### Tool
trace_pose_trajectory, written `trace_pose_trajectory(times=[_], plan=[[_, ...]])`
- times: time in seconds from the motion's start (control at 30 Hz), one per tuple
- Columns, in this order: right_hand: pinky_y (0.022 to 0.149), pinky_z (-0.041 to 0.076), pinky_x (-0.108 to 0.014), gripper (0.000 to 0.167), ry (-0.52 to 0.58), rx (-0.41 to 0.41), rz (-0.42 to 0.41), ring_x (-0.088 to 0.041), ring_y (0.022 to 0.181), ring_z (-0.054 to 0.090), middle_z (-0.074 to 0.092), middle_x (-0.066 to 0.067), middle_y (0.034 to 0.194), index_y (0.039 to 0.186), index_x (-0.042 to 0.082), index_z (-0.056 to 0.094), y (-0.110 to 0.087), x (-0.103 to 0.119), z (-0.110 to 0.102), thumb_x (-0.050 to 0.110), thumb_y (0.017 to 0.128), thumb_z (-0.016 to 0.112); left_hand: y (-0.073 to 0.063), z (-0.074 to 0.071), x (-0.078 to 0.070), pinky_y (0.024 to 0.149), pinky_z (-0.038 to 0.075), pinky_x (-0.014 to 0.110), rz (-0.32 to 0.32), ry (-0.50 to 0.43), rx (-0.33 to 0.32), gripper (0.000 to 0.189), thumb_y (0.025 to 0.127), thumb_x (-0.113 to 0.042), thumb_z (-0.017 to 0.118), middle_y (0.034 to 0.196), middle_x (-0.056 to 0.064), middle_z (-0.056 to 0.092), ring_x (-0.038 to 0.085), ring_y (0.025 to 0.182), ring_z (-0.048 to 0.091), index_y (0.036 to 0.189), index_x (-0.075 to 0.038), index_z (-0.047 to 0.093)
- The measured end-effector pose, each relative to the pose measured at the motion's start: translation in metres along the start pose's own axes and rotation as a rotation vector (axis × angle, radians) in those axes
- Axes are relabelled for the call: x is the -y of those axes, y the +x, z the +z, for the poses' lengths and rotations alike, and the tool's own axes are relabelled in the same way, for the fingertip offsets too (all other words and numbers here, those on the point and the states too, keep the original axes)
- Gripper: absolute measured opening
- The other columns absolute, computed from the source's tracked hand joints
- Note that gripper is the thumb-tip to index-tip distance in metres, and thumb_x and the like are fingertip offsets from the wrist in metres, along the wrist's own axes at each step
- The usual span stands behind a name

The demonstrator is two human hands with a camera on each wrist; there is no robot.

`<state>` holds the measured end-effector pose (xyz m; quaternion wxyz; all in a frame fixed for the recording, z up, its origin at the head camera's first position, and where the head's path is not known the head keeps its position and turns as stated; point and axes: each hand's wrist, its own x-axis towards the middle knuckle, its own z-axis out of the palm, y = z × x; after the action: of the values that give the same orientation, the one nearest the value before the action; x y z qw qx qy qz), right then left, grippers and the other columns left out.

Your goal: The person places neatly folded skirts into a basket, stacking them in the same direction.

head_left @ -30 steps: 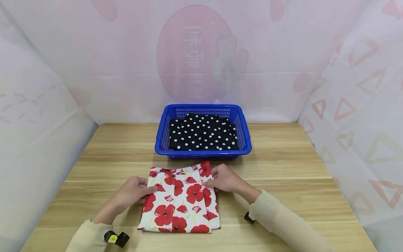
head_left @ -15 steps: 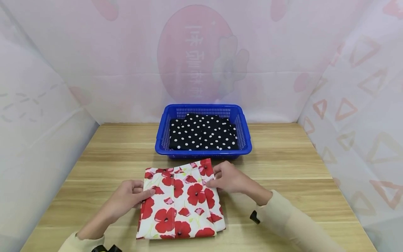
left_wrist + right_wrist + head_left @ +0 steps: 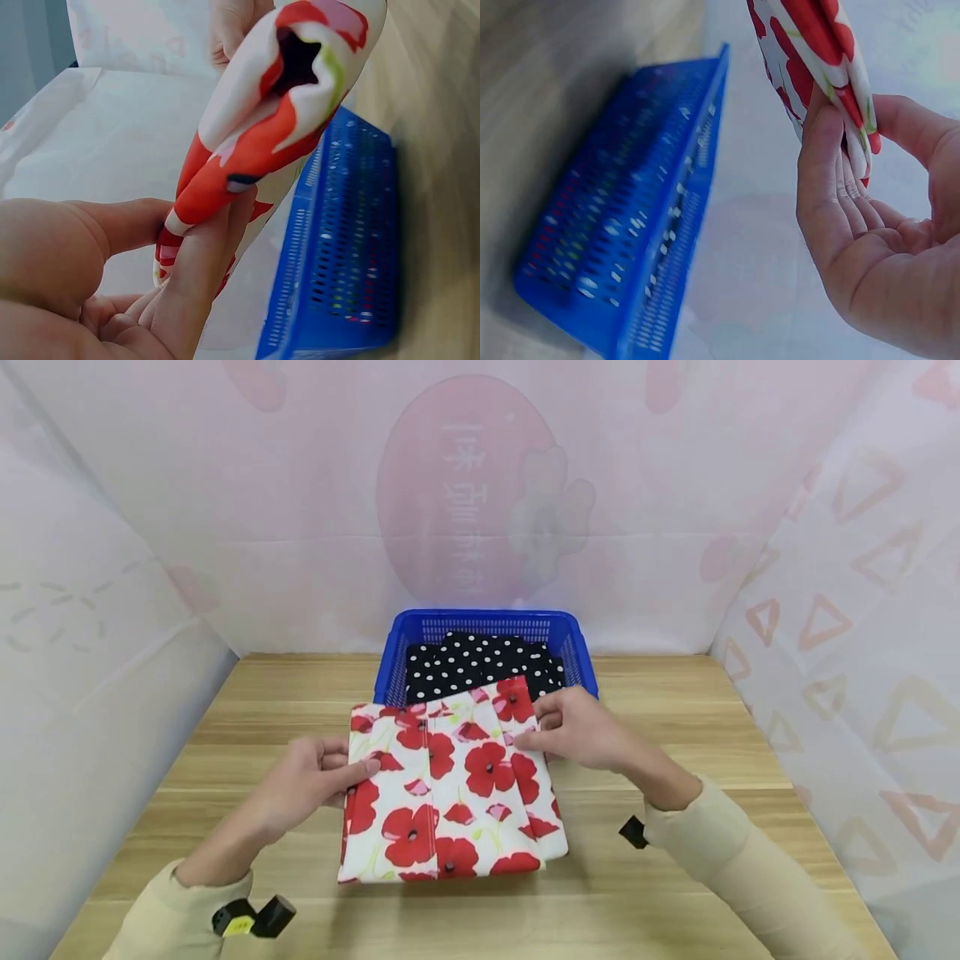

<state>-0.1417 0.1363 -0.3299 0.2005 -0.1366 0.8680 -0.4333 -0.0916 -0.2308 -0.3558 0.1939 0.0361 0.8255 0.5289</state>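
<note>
A folded white cloth garment with red poppies (image 3: 465,785) is held up off the table in the head view, its top edge overlapping the front of the blue basket (image 3: 384,672). My left hand (image 3: 303,781) pinches its left edge, thumb on top and fingers underneath. At the right edge my right hand (image 3: 581,731) grips it the same way. Both wrist views show the layered folds of the floral cloth (image 3: 247,150) between thumb and fingers. Inside the basket lies folded black fabric with white dots (image 3: 480,660), its front part hidden behind the floral cloth.
The basket stands at the back of the wooden table (image 3: 660,718), close to the pale printed back wall (image 3: 300,585). Similar sheets form side walls at left and right. A black wrist device (image 3: 255,917) sits at the left sleeve.
Both hands have lifted the floral garment off the table and moved it forward, up to the basket's front rim. The basket and dotted fabric have stayed in place.
</note>
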Motion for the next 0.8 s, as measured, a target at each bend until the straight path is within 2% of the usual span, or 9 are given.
trace_pose_trajectory(times=[0.07, 0.17, 0.37, 0.47, 0.57, 0.67, 0.8], plan=[[0.061, 0.052, -0.026, 0.025, 0.02, -0.016, 0.019, -0.018, 0.072, 0.069, 0.076, -0.003, 0.08, 0.098, 0.007, 0.071, 0.004, 0.005, -0.011, 0.029, 0.093, 0.083, 0.007, -0.006, -0.011, 0.083, 0.066, 0.031, 0.004, 0.029, -0.017, 0.055, 0.101, -0.033, 0.073, 0.11, 0.013, 0.081, 0.02, 0.093, 0.08, 0.137, 0.007, 0.06], [0.077, 0.063, -0.03, 0.03, 0.059, -0.042, 0.052, -0.021, 0.083, 0.076, 0.081, -0.007, 0.097, 0.108, 0.006, 0.07, 0.013, 0.011, -0.026, 0.031, 0.094, 0.081, 0.021, -0.014, -0.028, 0.083, 0.066, 0.031, 0.009, 0.054, -0.03, 0.053, 0.102, -0.034, 0.072, 0.109, 0.012, 0.082, 0.019, 0.092, 0.08, 0.136, 0.006, 0.061], [0.089, 0.064, -0.036, 0.042, 0.028, -0.142, 0.114, -0.024, 0.098, 0.078, 0.079, -0.01, 0.118, 0.121, 0.006, 0.068, 0.035, 0.019, -0.055, 0.037, 0.096, 0.079, 0.061, -0.027, -0.056, 0.083, 0.066, 0.03, 0.018, 0.048, -0.063, 0.051, 0.102, -0.035, 0.072, 0.11, 0.011, 0.082, 0.014, 0.091, 0.079, 0.135, 0.003, 0.063], [0.096, 0.063, -0.039, 0.047, 0.01, -0.195, 0.149, -0.025, 0.105, 0.075, 0.076, -0.01, 0.125, 0.127, 0.007, 0.067, 0.047, 0.02, -0.067, 0.04, 0.095, 0.079, 0.083, -0.03, -0.066, 0.083, 0.065, 0.029, -0.009, 0.088, -0.092, 0.048, 0.101, -0.039, 0.073, 0.111, 0.01, 0.081, 0.015, 0.092, 0.076, 0.13, -0.001, 0.066], [0.099, 0.06, -0.041, 0.049, 0.009, -0.24, 0.191, -0.027, 0.107, 0.071, 0.074, -0.01, 0.126, 0.13, 0.009, 0.068, 0.061, 0.019, -0.077, 0.042, 0.096, 0.078, 0.106, -0.031, -0.075, 0.089, 0.064, 0.032, -0.042, 0.125, -0.119, 0.046, 0.1, -0.042, 0.073, 0.11, 0.009, 0.079, 0.017, 0.093, 0.072, 0.124, -0.003, 0.07], [0.098, 0.06, -0.04, 0.049, 0.027, -0.276, 0.217, -0.027, 0.108, 0.071, 0.074, -0.01, 0.125, 0.134, 0.008, 0.069, 0.074, 0.015, -0.086, 0.04, 0.097, 0.077, 0.129, -0.029, -0.081, 0.093, 0.063, 0.037, -0.06, 0.114, -0.149, 0.043, 0.099, -0.043, 0.074, 0.107, 0.007, 0.075, 0.018, 0.09, 0.067, 0.118, -0.004, 0.072], [0.091, 0.062, -0.035, 0.042, 0.022, -0.321, 0.238, -0.024, 0.102, 0.071, 0.076, -0.01, 0.118, 0.126, 0.007, 0.074, 0.09, 0.007, -0.091, 0.039, 0.098, 0.076, 0.155, -0.026, -0.082, 0.084, 0.065, 0.032, -0.039, 0.054, -0.187, 0.039, 0.098, -0.038, 0.076, 0.098, 0.005, 0.075, 0.017, 0.082, 0.065, 0.113, -0.002, 0.073]])
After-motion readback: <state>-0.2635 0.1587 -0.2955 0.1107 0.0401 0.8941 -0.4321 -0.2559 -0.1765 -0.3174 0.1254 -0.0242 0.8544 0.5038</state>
